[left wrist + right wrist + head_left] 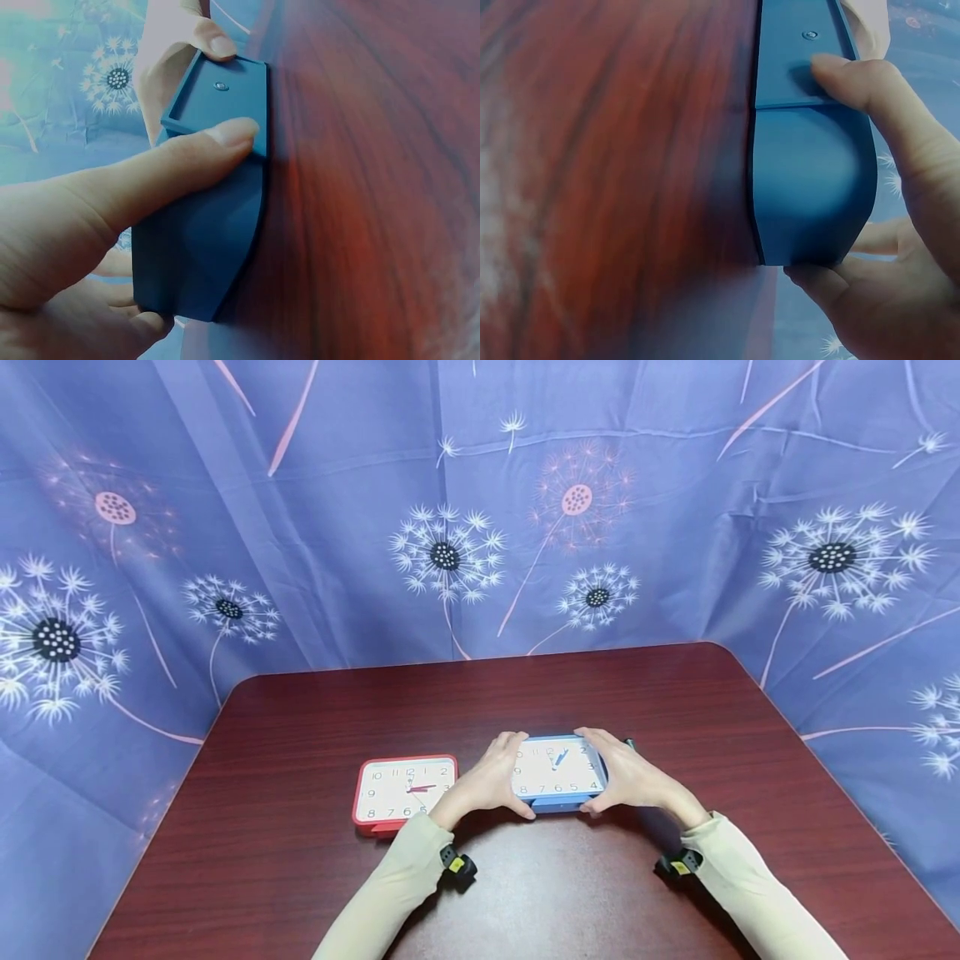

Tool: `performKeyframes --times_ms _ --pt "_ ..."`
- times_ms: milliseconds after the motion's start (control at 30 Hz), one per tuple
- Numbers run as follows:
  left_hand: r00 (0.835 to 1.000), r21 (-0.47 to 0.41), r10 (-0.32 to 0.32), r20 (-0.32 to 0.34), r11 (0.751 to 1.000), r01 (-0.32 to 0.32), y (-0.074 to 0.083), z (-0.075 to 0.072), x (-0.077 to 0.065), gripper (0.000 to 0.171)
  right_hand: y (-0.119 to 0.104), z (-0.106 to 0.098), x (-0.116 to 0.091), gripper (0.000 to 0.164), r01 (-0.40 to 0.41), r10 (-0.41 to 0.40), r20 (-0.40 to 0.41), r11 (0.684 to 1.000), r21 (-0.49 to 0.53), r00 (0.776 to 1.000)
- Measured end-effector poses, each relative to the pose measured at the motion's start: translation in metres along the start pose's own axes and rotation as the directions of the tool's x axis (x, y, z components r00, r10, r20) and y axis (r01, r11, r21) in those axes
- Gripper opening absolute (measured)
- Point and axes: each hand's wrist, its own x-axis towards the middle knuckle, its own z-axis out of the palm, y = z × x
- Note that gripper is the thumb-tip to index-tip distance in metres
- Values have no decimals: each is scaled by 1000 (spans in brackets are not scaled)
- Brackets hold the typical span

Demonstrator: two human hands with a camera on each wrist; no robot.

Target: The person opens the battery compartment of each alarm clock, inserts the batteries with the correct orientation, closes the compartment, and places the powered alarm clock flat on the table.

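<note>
A blue-framed clock (pixel 558 770) with a white dial faces up at the middle of the table, both hands around its ends. My left hand (pixel 491 779) grips the left end; in the left wrist view its thumb lies on the clock's blue side (pixel 202 240). At the other end, my right hand (pixel 633 777) holds on with its thumb on the near side and fingers at the far edge. The right wrist view shows that thumb pressing the blue casing (pixel 810 180) beside a small round screw-like spot. A red-framed clock (pixel 393 789) sits left of my left hand, partly covered by it.
The dark red wooden table (pixel 300 718) has rounded far corners. Behind it hangs a blue curtain (pixel 337 527) printed with dandelions. A small dark object (pixel 629 743) shows just behind the right hand, mostly hidden. Each wrist wears a black strapped camera.
</note>
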Motion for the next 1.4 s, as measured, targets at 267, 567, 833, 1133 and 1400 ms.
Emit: performKeyframes --times_ms 267,567,833,1133,1400 --pt "1000 -38 -22 -21 999 22 3 -3 -3 121 -4 -2 0 115 8 -9 -19 1000 -16 1000" --pt "999 -52 -19 -25 998 18 3 -3 -7 123 -6 -1 -2 115 19 -20 -19 999 -27 1000" --pt "1000 -50 -9 -18 999 8 2 -3 -9 123 -7 -2 -3 114 40 -42 -45 998 -52 998" --pt "1000 -39 -3 7 999 3 6 -3 -12 124 -7 -1 -4 113 50 -54 -52 995 -86 997" --pt "998 18 -45 -35 999 46 13 -4 -13 127 -9 -2 -3 113 63 -71 -83 994 -86 994"
